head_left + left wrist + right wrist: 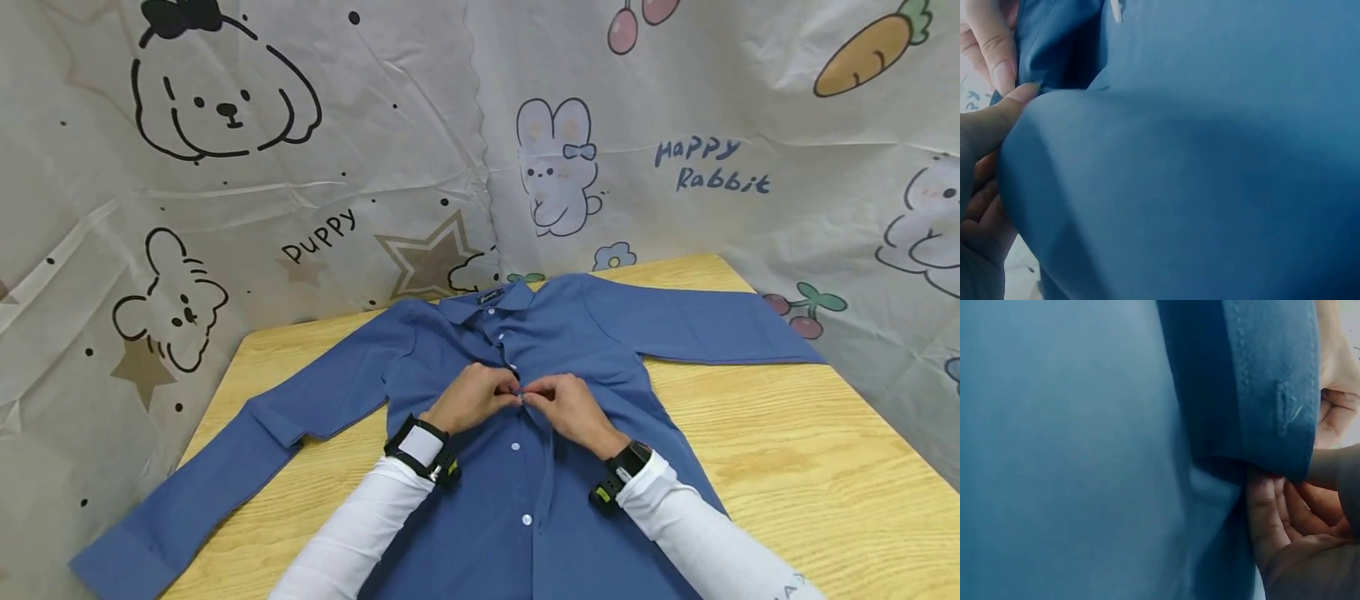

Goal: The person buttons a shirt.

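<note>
A blue long-sleeved shirt (465,517) lies front up, its collar (517,297) at the far side. At the middle of its front, my left hand (474,398) pinches the shirt's front edge between thumb and fingers. Opposite it, my right hand (572,410) pinches the same spot, fingertips right by the left ones. A small button shows between them. Farther down the front are two white buttons, one (515,447) above the other (527,520). The right wrist view shows a stitched buttonhole (1285,409) on the raised placket strip; cloth hides some fingertips there.
Under the shirt is a wooden table (795,433). One sleeve (225,467) stretches to the near left with a fold in it; the other sleeve (712,325) reaches the table's right edge. A white printed curtain (420,100) hangs behind the table and along its sides.
</note>
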The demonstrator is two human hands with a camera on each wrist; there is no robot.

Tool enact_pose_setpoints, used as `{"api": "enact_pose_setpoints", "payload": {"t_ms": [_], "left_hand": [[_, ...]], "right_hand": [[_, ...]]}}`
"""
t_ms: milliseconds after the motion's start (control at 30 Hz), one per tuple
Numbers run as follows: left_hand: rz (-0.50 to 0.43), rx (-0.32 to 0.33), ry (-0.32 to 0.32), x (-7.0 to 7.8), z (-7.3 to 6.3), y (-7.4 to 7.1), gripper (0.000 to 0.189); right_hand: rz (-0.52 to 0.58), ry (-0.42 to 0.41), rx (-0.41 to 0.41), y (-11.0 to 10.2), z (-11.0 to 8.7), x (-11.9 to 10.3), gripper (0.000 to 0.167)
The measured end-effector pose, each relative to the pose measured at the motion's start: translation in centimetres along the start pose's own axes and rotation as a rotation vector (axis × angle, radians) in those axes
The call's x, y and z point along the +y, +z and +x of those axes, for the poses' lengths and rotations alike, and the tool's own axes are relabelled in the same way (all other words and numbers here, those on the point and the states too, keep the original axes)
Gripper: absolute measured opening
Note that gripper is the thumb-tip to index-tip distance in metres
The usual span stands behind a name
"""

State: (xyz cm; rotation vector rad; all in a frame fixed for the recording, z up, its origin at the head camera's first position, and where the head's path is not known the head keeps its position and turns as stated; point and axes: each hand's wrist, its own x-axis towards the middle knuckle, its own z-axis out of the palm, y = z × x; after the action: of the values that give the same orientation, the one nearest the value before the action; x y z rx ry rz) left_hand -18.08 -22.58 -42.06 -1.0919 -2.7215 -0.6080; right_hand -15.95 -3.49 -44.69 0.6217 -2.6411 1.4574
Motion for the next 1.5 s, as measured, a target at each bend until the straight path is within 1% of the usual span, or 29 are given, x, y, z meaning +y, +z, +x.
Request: {"api": "enact_pose_setpoints", "payload": {"t_ms": [167, 333, 500, 600, 700, 733, 933, 1067, 1200, 1333, 1433, 1500], "left_hand": [[-0.042, 0.037, 0.004, -0.1, -0.3, 0.3, 0.009], [-0.07, 0.058, 0.033, -0.2, -0.4, 0.6, 0.008], [-0.072, 0.064, 0.057, -0.4, -0.5, 0.8, 0.006], [-0.093, 0.062, 0.064, -0.5, -0.4, 0.8, 0.006], [-0.14, 0.044, 0.042, -0.6, -0.3, 0.7, 0.005], [-0.16, 0.034, 0.03, -0.6, -0.3, 0.6, 0.005], [-0.292, -0.009, -0.061, -1.0, -0.2, 0.3, 0.005], [-0.371, -0.035, -0.116, -1.3, -0.2, 0.2, 0.005], [-0.442, -0.048, -0.153, -1.4, -0.2, 0.2, 0.006], [-0.474, -0.037, -0.165, -1.5, -0.1, 0.1, 0.007], [-0.467, -0.035, -0.166, -1.4, -0.2, 0.0, 0.008], [-0.446, -0.029, -0.152, -1.3, -0.2, 0.0, 0.008]], "right_hand": [[-0.013, -0.003, -0.04, 0.0, -0.1, 0.2, 0.014], [-0.001, 0.032, -0.055, -0.1, 0.1, 0.3, 0.014], [-0.001, 0.052, -0.098, -0.2, 0.2, 0.4, 0.015], [-0.01, 0.044, -0.123, -0.1, 0.2, 0.4, 0.016], [-0.031, 0.012, -0.132, -0.2, 0.1, 0.3, 0.015], [-0.045, -0.01, -0.132, -0.2, 0.0, 0.2, 0.014], [-0.143, -0.128, -0.091, -0.2, 0.1, -0.3, 0.009], [-0.245, -0.176, -0.058, 0.0, 0.1, -0.7, 0.005], [-0.335, -0.192, -0.041, 0.2, 0.2, -1.0, 0.007], [-0.412, -0.192, -0.018, 0.4, 0.2, -1.4, 0.006], [-0.478, -0.215, -0.005, 0.5, 0.0, -1.6, 0.007], [-0.506, -0.238, 0.004, 0.6, -0.2, -1.5, 0.009]]}}
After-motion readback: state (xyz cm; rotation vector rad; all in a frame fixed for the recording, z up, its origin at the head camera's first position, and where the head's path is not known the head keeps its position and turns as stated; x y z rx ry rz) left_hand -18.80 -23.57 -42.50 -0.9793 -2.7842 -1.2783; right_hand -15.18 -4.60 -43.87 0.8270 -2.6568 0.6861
